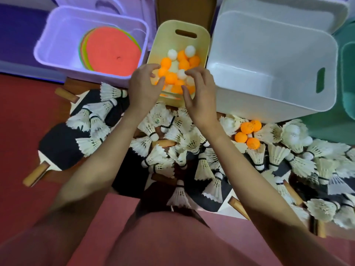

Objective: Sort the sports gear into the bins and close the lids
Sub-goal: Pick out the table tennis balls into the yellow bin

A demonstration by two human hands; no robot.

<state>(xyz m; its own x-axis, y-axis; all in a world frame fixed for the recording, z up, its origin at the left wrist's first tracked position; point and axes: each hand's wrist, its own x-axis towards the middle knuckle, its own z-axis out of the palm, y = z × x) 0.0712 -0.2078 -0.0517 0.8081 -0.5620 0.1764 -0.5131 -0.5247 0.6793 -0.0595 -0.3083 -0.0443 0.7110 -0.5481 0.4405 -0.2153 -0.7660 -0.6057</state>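
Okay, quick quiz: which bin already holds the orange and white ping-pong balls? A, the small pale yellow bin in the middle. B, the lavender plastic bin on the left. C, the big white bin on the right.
A: the orange and white ping-pong balls sit piled in the small pale yellow bin, while the lavender bin holds flat coloured discs and the big white bin shows only its bare floor.

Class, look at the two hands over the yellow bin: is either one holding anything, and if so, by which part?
Neither clearly holds anything. The left hand and right hand hover with loosely spread fingers over the yellow bin of ping-pong balls.
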